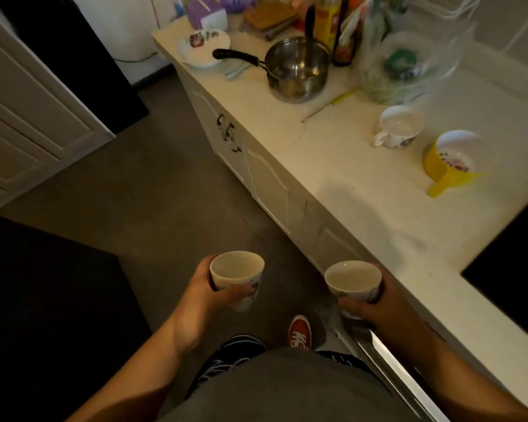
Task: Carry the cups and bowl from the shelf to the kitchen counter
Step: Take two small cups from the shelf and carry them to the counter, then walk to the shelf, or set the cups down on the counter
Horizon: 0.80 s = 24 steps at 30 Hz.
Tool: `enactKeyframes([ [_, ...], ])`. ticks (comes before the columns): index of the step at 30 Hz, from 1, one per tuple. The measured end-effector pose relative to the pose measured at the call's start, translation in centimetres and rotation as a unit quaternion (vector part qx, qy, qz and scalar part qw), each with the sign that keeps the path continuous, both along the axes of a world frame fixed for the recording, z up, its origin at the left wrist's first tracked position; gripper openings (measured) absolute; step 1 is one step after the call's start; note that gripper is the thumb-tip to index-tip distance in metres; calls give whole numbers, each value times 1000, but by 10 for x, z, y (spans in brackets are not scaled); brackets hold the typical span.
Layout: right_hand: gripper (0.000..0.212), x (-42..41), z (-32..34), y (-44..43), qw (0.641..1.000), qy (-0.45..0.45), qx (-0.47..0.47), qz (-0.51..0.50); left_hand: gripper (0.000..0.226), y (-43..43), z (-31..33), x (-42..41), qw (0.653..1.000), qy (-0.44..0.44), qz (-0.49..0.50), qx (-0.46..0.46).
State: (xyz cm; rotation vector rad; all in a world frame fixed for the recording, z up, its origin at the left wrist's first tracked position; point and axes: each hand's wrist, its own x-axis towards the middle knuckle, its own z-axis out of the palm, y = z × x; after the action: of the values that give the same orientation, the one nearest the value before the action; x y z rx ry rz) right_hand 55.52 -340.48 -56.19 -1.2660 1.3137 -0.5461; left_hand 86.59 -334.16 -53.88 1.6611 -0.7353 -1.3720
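My left hand (209, 292) grips a white patterned cup (237, 274), held upright over the floor. My right hand (375, 306) holds a second white cup (352, 280) next to the front edge of the cream kitchen counter (363, 184). On the counter to the right stand a white mug with a handle (398, 126) and a yellow cup with a white inside (453, 161). A white floral bowl (203, 47) rests at the counter's far left end.
A steel saucepan (296, 70) with a black handle, bottles (328, 21), a clear plastic bag (409, 65) and a purple box (206, 10) crowd the counter's back. A black hob (512, 263) sits at right. White cabinet doors (28, 117) stand left across the floor.
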Motion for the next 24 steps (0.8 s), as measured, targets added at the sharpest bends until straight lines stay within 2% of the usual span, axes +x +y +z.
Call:
enactKeyframes([
  [7, 65, 39, 9, -78, 998, 10, -57, -13, 86, -78, -6, 38, 999, -5, -48, 19],
  [11, 68, 48, 9, -112, 995, 26, -53, -84, 89, -149, -9, 48, 994, 3, -111, 23],
  [13, 67, 48, 11, -121, 990, 24, -49, -131, 84, -187, -4, 50, 986, 7, -165, 19],
  [19, 69, 42, 25, -131, 962, 21, -23, -271, 75, -298, 2, 17, 940, -22, -338, -42],
  [24, 67, 40, 31, -123, 924, 44, -26, -379, 74, -345, 0, -25, 894, -33, -442, -67],
])
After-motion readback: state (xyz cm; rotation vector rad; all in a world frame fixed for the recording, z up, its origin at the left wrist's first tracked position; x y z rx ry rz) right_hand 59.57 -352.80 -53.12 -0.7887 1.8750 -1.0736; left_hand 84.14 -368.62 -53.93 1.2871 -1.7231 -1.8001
